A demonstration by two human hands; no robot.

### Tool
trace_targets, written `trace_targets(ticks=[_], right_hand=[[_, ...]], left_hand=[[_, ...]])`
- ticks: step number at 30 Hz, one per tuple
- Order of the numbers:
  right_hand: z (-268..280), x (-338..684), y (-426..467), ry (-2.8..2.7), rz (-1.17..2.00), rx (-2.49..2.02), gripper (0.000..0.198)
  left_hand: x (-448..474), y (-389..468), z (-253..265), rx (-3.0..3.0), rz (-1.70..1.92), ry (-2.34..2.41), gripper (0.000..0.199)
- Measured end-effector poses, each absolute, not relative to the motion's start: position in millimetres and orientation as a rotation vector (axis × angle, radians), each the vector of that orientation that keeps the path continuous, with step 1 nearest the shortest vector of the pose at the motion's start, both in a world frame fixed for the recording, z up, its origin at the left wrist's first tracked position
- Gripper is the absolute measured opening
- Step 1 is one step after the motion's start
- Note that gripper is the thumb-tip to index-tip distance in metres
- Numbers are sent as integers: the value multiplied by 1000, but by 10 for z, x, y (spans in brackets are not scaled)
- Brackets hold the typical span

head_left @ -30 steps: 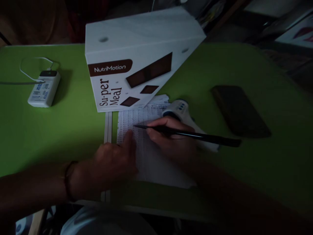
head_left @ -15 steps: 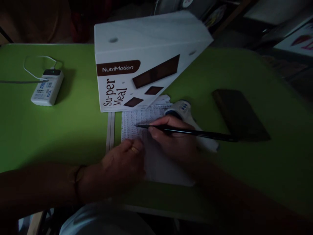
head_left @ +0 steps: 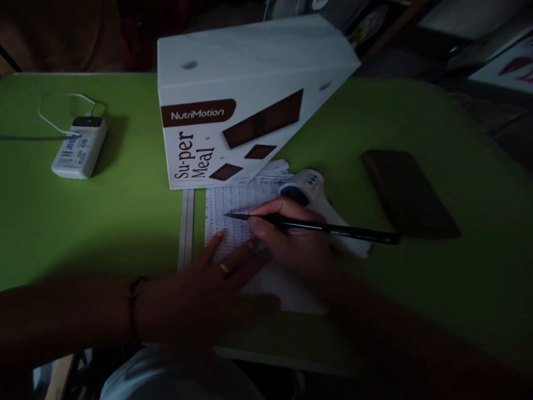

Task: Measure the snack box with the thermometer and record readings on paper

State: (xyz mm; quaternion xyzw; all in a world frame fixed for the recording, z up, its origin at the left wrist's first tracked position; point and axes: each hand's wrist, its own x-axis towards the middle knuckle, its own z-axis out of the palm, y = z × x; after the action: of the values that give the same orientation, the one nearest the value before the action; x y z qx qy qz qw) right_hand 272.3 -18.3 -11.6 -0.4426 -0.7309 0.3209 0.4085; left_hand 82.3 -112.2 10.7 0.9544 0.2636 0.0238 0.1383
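A slim black pen is pinched in my right hand, its tip pointing left at a sheet of paper covered with rows of small handwriting. Whether the tip touches the paper I cannot tell. My left hand, with a ring and a wrist cord, lies flat with fingers spread over the sheet's lower left part. Just beyond my right hand, partly hidden by it, lies a white handheld device with buttons, shaped like an infrared thermometer. The sheet's lower part is blank and dim.
A white NutriMotion box stands behind the paper, hiding its top. On the green table, a white power bank or adapter with cables sits left, and a dark phone right. A pale strip runs beside the paper.
My left hand has opened from a curled fist to spread fingers flat on the paper. The pen and right hand have shifted slightly left.
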Motion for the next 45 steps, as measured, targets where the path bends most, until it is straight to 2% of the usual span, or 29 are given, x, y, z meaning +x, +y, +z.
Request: trace_targets(ticks=[3,5,19,24,36,41,45], right_hand=[[-122,2706,-186,-1835,774,-1097,6],[-125,2703,-190,-1835,752,-1106,5],[-115,2728,-206,-1911,712,-1129,8],[-146,2752,-196,-1895,777,-1123,6],[-48,2706,-201,-1872,791,-1126,7],[-60,2696,-213,-1860,766,-1159,7],[-55,2682,-219,-1842,755,-1145,7]], left_hand=[[840,-1107,141,2751,-9,763,88],[855,-1100,153,2769,-17,757,84],[901,-1079,180,2755,-26,804,79],[909,-1073,201,2741,-79,776,89],[904,-1077,151,2741,-32,787,73],[904,-1084,134,2756,-50,788,81],[899,-1090,136,2783,-37,804,73]])
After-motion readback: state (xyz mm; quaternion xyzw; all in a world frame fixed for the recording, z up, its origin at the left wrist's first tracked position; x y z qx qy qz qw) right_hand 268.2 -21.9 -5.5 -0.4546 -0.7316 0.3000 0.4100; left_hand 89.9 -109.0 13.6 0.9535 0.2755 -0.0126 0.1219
